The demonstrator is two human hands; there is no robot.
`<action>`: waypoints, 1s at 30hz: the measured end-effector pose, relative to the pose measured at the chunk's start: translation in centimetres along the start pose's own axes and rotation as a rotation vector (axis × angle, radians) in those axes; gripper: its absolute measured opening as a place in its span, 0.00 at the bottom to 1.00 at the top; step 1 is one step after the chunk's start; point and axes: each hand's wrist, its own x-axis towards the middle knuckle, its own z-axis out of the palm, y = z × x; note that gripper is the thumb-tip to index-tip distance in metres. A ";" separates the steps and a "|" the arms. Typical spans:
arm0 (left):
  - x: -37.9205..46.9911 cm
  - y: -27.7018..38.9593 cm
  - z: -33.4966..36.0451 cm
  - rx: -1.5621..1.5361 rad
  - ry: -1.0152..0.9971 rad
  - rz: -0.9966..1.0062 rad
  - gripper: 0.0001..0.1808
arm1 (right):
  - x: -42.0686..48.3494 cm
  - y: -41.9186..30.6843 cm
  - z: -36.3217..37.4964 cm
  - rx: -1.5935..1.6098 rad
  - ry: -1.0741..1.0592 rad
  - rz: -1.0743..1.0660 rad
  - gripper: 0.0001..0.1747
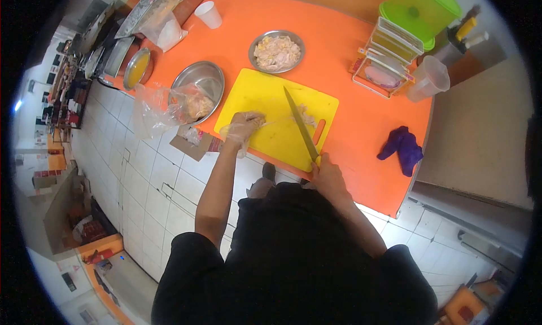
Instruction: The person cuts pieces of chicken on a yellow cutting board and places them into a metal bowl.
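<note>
My right hand grips the yellow handle of a long kitchen knife, whose blade slants across a yellow cutting board. Scraps of pale raw meat, likely chicken, lie beside the blade, near the board's orange handle slot. On the board's left side rests my left hand, in a clear plastic glove, with fingers curled. A thin pale strand runs from its fingertips across the board; whether the fingers pinch a piece is hidden. Beyond the board stands a metal bowl of cut pale meat.
Left of the board, a steel bowl holds a plastic bag with raw meat, overhanging the table edge. A pan of yellow liquid and a white cup stand farther back. Purple gloves, a wire rack and a plastic jug are at right.
</note>
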 end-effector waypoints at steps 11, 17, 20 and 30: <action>-1.4 -1.1 -1.4 0.381 0.151 0.351 0.11 | -0.6 -5.6 1.2 -0.126 0.002 0.069 0.16; -1.4 -1.4 -1.8 0.482 0.158 0.494 0.09 | 2.6 -10.6 5.6 -0.133 -0.061 0.060 0.15; -1.6 -1.8 -1.9 0.447 0.206 0.564 0.10 | 2.8 -10.5 6.8 -0.191 -0.048 0.031 0.14; -3.1 5.0 -8.5 -0.020 -0.182 0.151 0.09 | -0.7 -8.3 6.2 -0.128 -0.083 0.101 0.16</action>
